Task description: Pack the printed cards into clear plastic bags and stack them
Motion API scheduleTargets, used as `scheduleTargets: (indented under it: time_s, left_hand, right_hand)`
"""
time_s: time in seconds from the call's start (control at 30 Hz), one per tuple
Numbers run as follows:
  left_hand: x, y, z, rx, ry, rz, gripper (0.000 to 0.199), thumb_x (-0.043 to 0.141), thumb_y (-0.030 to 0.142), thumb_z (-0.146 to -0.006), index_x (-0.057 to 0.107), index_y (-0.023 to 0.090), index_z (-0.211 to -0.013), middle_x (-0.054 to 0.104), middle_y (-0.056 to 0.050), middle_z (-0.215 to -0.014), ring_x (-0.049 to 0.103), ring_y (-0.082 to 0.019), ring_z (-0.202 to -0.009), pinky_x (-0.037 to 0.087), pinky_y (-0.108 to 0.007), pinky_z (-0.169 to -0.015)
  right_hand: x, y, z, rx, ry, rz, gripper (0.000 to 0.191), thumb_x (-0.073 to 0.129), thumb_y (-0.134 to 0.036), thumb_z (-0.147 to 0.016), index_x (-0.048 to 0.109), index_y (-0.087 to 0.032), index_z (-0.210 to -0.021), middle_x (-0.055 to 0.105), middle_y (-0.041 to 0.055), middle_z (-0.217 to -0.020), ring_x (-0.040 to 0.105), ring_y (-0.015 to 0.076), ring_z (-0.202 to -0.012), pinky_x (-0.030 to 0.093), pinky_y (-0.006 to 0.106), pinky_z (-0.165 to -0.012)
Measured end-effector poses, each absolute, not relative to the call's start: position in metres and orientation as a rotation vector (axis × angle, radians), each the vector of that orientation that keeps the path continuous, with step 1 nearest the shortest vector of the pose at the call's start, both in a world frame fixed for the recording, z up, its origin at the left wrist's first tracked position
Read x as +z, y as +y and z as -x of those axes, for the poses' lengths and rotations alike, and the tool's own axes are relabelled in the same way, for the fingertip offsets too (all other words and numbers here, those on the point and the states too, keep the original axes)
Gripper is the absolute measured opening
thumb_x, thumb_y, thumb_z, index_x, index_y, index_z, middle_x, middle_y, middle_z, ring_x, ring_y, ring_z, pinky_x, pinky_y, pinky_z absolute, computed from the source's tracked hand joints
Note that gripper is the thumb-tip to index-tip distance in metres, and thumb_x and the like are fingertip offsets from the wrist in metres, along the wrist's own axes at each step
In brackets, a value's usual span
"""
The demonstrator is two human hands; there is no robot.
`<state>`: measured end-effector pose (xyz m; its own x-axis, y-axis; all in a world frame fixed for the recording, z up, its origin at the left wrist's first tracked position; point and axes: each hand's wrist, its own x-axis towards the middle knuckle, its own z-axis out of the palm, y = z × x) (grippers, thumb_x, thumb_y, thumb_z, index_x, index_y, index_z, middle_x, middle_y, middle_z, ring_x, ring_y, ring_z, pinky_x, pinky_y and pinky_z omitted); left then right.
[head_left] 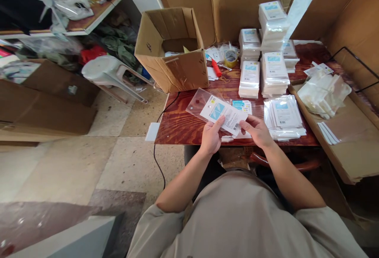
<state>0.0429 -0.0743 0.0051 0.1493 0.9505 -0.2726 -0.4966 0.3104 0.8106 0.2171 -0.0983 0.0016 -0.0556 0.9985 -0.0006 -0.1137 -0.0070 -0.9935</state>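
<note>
Both bare forearms [186,180] angle forward and inward, the bare left hand [211,136] and bare right hand [260,132] pinching with thumbs [219,121] on top.

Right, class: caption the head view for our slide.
Left hand and right hand hold a printed card over a table near stacked packets.

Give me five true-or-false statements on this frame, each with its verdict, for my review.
1. The left hand and the right hand are both on the card. True.
2. The box is closed. False: its top is open.
3. A clear sleeve shows partly behind the card. True.
4. The stool stands on the table. False: the stool stands on the floor.
5. In the picture, the tape is left of the box. False: the tape is to the right of it.
</note>
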Motion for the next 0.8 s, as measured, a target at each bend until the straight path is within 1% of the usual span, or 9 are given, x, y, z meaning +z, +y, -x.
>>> scheduleTargets:
  time_s: [0.1, 0.2, 0.33, 0.43, 0.53, 0.6, 0.67, 0.73, 0.8]
  left_hand:
    - [0.003, -0.073, -0.044, 1.052, 0.854, -0.652, 0.055, 0.097, 0.055, -0.070, 0.075, 0.015, -0.103, 0.080, -0.008, -0.094, 0.073, -0.020, -0.069, 0.057, -0.029, -0.054]
    - [-0.001, -0.076, -0.051, 0.997, 0.819, -0.696, 0.052, 0.096, 0.054, -0.073, 0.075, 0.017, -0.102, 0.077, -0.006, -0.090, 0.068, -0.016, -0.063, 0.054, -0.028, -0.053]
    - [-0.003, -0.079, -0.057, 0.837, 0.751, -0.875, 0.047, 0.089, 0.060, -0.082, 0.073, 0.017, -0.092, 0.071, -0.006, -0.074, 0.060, -0.014, -0.054, 0.048, -0.027, -0.049]
    - [-0.001, -0.074, -0.056, 0.637, 0.728, -1.015, 0.056, 0.079, 0.073, -0.085, 0.070, 0.018, -0.091, 0.071, -0.009, -0.074, 0.060, -0.016, -0.051, 0.047, -0.029, -0.049]
    - [-0.003, -0.056, -0.048, 0.722, 1.077, -1.289, 0.053, 0.076, 0.072, -0.088, 0.069, 0.020, -0.100, 0.073, -0.012, -0.085, 0.069, -0.023, -0.069, 0.054, -0.036, -0.064]
    - [-0.008, -0.037, -0.038, 0.857, 1.479, -1.558, 0.043, 0.080, 0.057, -0.090, 0.070, 0.019, -0.106, 0.074, -0.016, -0.103, 0.072, -0.033, -0.098, 0.056, -0.045, -0.090]
    - [-0.015, -0.016, -0.027, 0.871, 1.806, -1.733, 0.043, 0.082, 0.047, -0.088, 0.068, 0.016, -0.114, 0.069, -0.024, -0.125, 0.063, -0.044, -0.127, 0.046, -0.057, -0.112]
    - [-0.022, 0.002, -0.020, 0.747, 1.953, -1.782, 0.052, 0.085, 0.047, -0.083, 0.065, 0.013, -0.117, 0.064, -0.030, -0.133, 0.056, -0.051, -0.135, 0.041, -0.063, -0.116]
    - [-0.027, 0.015, -0.014, 0.616, 1.973, -1.784, 0.059, 0.089, 0.049, -0.079, 0.064, 0.012, -0.118, 0.064, -0.033, -0.133, 0.058, -0.053, -0.131, 0.043, -0.062, -0.112]
  right_hand:
    - [0.003, -0.108, -0.219, 1.307, -1.055, 1.234, 0.047, 0.082, -0.062, -0.086, 0.065, -0.019, -0.077, 0.060, -0.0008, -0.061, 0.047, 0.0115, -0.048, 0.037, 0.027, -0.048]
    - [0.006, -0.113, -0.213, 1.112, -0.996, 1.399, 0.054, 0.088, -0.063, -0.079, 0.057, -0.021, -0.066, 0.060, -0.0005, -0.059, 0.053, 0.0131, -0.053, 0.043, 0.027, -0.051]
    - [0.012, -0.117, -0.217, 1.194, -1.034, 1.390, 0.050, 0.091, -0.064, -0.074, 0.073, -0.020, -0.091, 0.073, 0.0029, -0.076, 0.068, 0.0194, -0.068, 0.058, 0.031, -0.064]
    - [0.013, -0.129, -0.238, 1.175, -0.954, 1.453, 0.055, 0.091, -0.066, -0.074, 0.075, -0.018, -0.097, 0.074, 0.0049, -0.079, 0.067, 0.0195, -0.063, 0.056, 0.031, -0.056]
    - [0.010, -0.146, -0.275, 0.854, -0.828, 1.633, 0.055, 0.085, -0.070, -0.079, 0.072, -0.018, -0.090, 0.072, 0.0050, -0.073, 0.060, 0.0173, -0.055, 0.048, 0.029, -0.048]
    - [0.003, -0.155, -0.305, 0.545, -0.785, 1.782, 0.054, 0.076, -0.071, -0.085, 0.071, -0.017, -0.083, 0.070, 0.0057, -0.070, 0.060, 0.0185, -0.058, 0.050, 0.031, -0.055]
    - [-0.009, -0.158, -0.331, 0.240, -0.804, 2.000, 0.052, 0.069, -0.068, -0.091, 0.068, -0.018, -0.076, 0.069, 0.0082, -0.070, 0.063, 0.0232, -0.066, 0.054, 0.038, -0.069]
    - [-0.023, -0.156, -0.350, -0.019, -0.845, 2.226, 0.043, 0.070, -0.061, -0.091, 0.068, -0.019, -0.079, 0.072, 0.0134, -0.080, 0.067, 0.0316, -0.081, 0.054, 0.047, -0.082]
    - [-0.036, -0.151, -0.357, -0.251, -0.868, 2.342, 0.037, 0.074, -0.053, -0.087, 0.070, -0.017, -0.096, 0.074, 0.0213, -0.101, 0.066, 0.0404, -0.102, 0.052, 0.054, -0.092]
